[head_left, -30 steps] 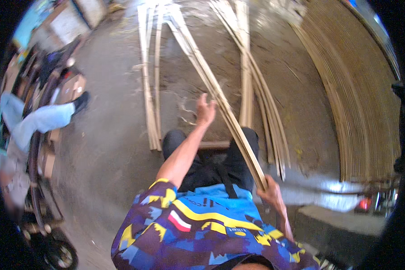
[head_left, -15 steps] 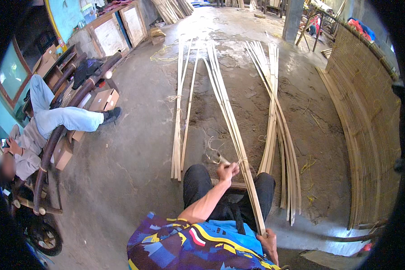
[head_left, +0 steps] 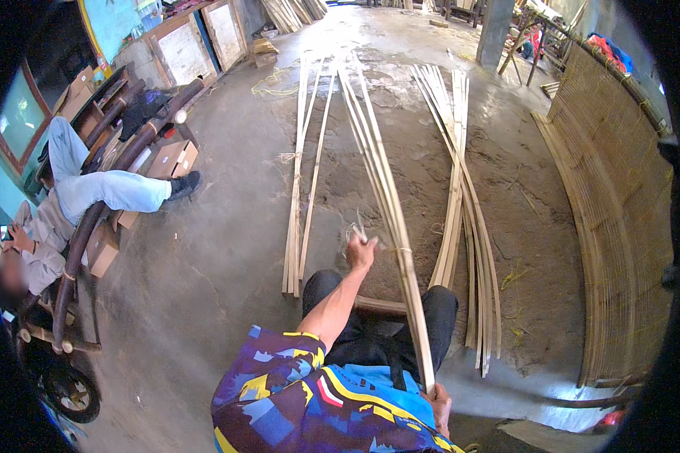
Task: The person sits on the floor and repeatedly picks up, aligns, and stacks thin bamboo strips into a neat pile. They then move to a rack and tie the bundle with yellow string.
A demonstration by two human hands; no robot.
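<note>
A bundle of long, pale bamboo slats [head_left: 389, 198] slants from my lap away across the floor. At its near end, by my right hip, my right hand [head_left: 439, 404] is closed around the slats. My left hand [head_left: 360, 253] is closed just left of the bundle, over the gap between my knees. Out of its fingers stick thin pale ends of a tie strip [head_left: 359, 223], blurred by motion. A band of the same thin material crosses the slats level with that hand. Whether anything else sits in the left fist is hidden.
More slats lie on the floor to the left [head_left: 295, 226] and right [head_left: 461, 174]. A woven bamboo screen [head_left: 619, 226] stands at far right. On the left, a person [head_left: 91, 189] reclines on a bamboo bench [head_left: 83, 249] beside cardboard boxes [head_left: 175, 160]. A concrete pillar [head_left: 496, 34] rises behind.
My left hand has moved left and away from me, drawing off from the bundle. The slats' near end and my right hand have shifted slightly left.
</note>
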